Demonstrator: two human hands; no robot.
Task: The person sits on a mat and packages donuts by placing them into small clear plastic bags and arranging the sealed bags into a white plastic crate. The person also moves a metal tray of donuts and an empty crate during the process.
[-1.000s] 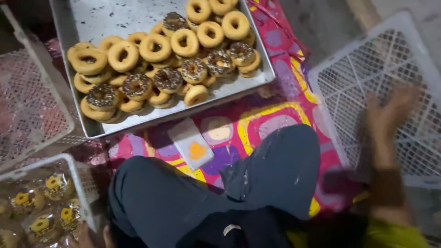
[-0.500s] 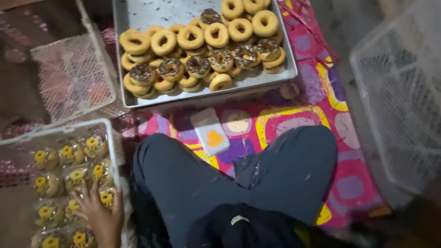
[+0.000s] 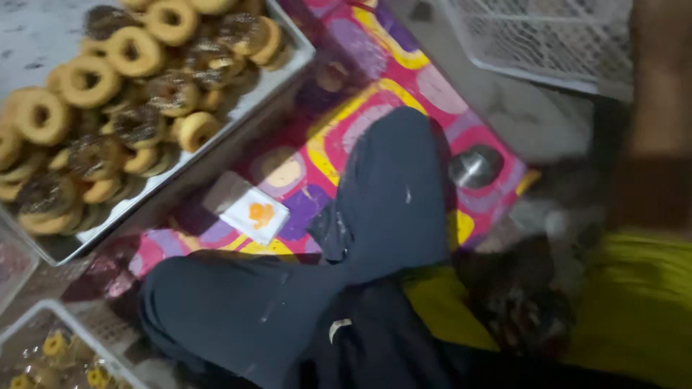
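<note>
A small white square packet (image 3: pixel 254 215) with an orange mark in its middle lies flat on the bright patterned mat (image 3: pixel 375 115), just beside the person's dark trouser knee (image 3: pixel 393 194). At the lower left corner, a white crate (image 3: pixel 79 328) holds clear wrapped packs with yellow flower-shaped marks (image 3: pixel 54 344). The metal tray (image 3: pixel 288 68) at upper left is heaped with ring doughnuts (image 3: pixel 86 79), some plain golden, some dark-glazed. A white lattice basket (image 3: pixel 533 36) sits at the upper right, and a small shiny round metal thing (image 3: pixel 474 167) rests on the mat near the leg.

The right arm (image 3: pixel 659 122) shows as a blurred brown streak along the right edge, above a yellow-green cloth (image 3: pixel 634 302); whether that hand is open or closed cannot be told. The left hand is out of the picture.

Half a second earlier the left hand lay spread on the wrapped packs in the crate; now it is gone from sight, the view has swung right and tilted, and the crate has slid to the corner.
</note>
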